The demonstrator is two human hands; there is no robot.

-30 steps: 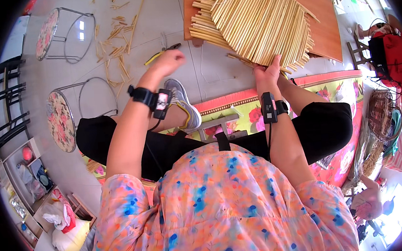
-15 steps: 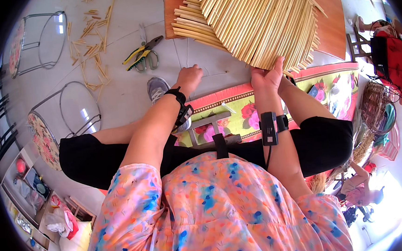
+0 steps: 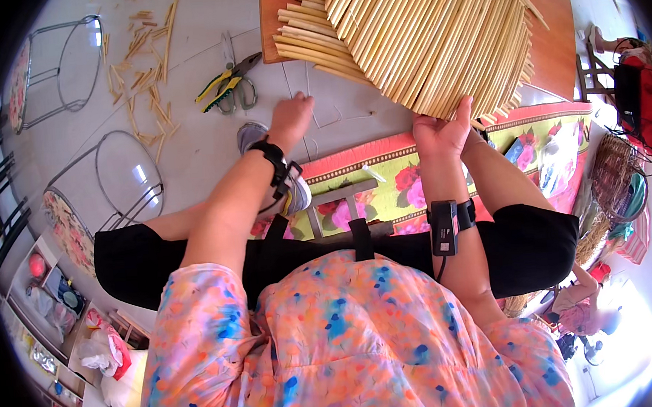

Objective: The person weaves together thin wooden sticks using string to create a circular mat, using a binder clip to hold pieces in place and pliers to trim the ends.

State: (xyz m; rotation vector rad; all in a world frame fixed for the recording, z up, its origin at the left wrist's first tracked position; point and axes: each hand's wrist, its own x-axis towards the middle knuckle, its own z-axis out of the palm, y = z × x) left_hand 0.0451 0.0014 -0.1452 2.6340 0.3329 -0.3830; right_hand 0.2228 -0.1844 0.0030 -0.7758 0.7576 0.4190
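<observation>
A mat of pale yellow reed stalks (image 3: 420,42), laid side by side with a rounded trimmed edge, rests on an orange-brown board (image 3: 547,14). My right hand (image 3: 442,133) grips its near edge, thumb up beside the stalks and fingers hidden underneath. Away to the left of the mat, my left hand (image 3: 292,120) hangs over the floor, fingers curled closed. A thin pale strand (image 3: 310,91) runs near its fingertips; whether they pinch it is too small to tell. Beyond that hand lie yellow-and-black pliers (image 3: 228,80) and green-handled scissors (image 3: 245,97).
Cut reed pieces (image 3: 152,79) litter the floor at the far left. Two metal-framed stools (image 3: 104,162) stand on the left. A flowered cloth (image 3: 407,175) spreads before my knees. On the right are a wicker basket (image 3: 614,161) and another person (image 3: 582,303).
My left hand has shifted left and slightly away from me, still curled. My right hand keeps its grip, and the mat's near edge sits a little nearer and further right.
</observation>
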